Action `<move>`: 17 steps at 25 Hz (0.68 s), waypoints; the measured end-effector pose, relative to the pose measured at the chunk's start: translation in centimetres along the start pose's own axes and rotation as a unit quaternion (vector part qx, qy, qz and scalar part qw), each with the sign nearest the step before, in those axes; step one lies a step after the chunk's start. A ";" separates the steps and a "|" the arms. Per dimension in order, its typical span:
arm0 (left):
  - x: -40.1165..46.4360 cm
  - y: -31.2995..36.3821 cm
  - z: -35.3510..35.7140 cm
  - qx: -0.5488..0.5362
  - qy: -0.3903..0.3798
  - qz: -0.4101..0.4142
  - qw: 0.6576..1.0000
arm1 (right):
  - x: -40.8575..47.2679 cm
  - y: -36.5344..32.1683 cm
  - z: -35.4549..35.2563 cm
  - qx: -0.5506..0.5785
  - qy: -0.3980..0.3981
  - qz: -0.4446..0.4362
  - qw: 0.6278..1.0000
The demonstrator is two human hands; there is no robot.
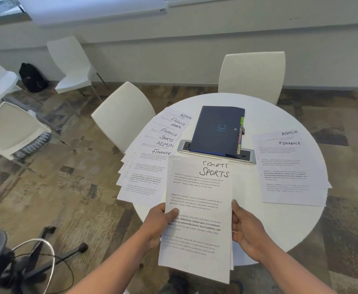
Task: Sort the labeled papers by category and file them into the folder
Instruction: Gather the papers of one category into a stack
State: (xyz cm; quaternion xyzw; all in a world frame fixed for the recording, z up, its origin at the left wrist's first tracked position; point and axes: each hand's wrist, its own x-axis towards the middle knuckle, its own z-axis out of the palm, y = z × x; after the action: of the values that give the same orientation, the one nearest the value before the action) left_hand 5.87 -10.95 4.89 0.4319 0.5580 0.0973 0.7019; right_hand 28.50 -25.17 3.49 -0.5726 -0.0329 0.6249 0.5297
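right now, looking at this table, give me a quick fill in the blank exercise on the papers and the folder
1. Both the left hand and the right hand hold sheets whose top label reads ____.
2. The dark folder on the round table lies ____.
3. The small pile of papers right of the folder shows ADMIN above ____.
4. The fanned papers lie to the ____ of the folder.

Missing words: SPORTS; closed; FINANCE; left

A closed dark folder (217,130) lies mid-table, fanned labeled papers (150,158) to its left, two sheets (290,168) to its right, and held SPORTS sheets (197,219) before it.
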 end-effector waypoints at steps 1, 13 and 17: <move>0.0 -0.1 0.0 -0.007 0.002 0.005 1.000 | 0.0 -0.3 0.2 -0.016 -0.007 -0.014 1.000; -0.3 1.1 0.0 0.054 0.067 0.179 0.980 | 1.1 -2.2 2.0 -0.213 0.034 -0.204 0.955; 0.6 -0.2 -1.0 0.106 0.064 0.165 0.978 | 1.6 -1.0 1.6 -0.282 0.041 -0.189 0.940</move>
State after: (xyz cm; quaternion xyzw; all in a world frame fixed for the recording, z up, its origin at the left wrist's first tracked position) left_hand 5.12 -10.18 4.35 0.5831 0.5299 0.1794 0.5891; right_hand 28.26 -22.75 3.57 -0.7069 -0.2935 0.4542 0.4559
